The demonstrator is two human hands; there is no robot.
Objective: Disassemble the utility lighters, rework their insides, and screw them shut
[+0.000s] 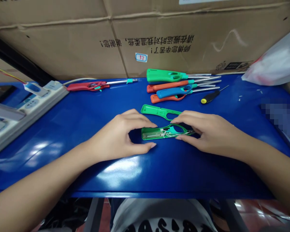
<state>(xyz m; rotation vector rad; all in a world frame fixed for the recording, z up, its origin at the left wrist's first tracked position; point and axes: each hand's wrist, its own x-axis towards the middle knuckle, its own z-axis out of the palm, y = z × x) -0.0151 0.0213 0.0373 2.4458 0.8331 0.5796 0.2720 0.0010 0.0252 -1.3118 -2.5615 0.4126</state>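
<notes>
An opened green gas lighter (152, 133) lies on the blue table, its inside facing up. Clear tank, thin white wires and a teal trigger (176, 129) show within the shell. My right hand (207, 133) has thumb and fingers on both long edges near the trigger end, partly covering the metal tube. Around the opposite end, my left hand (125, 135) curves with thumb and fingers apart; its index fingertip is close to the upper edge, and I cannot tell whether it touches. Just behind lies the loose green cover half (154, 110), its right end close to my right fingers.
Behind lie several green, orange and blue lighters (169, 85), a black-and-yellow screwdriver (210, 96) and a red lighter (87, 86). A power strip (42, 101) runs along the left. A cardboard box (82, 48) stands at the back, a white plastic bag (273, 61) at the right.
</notes>
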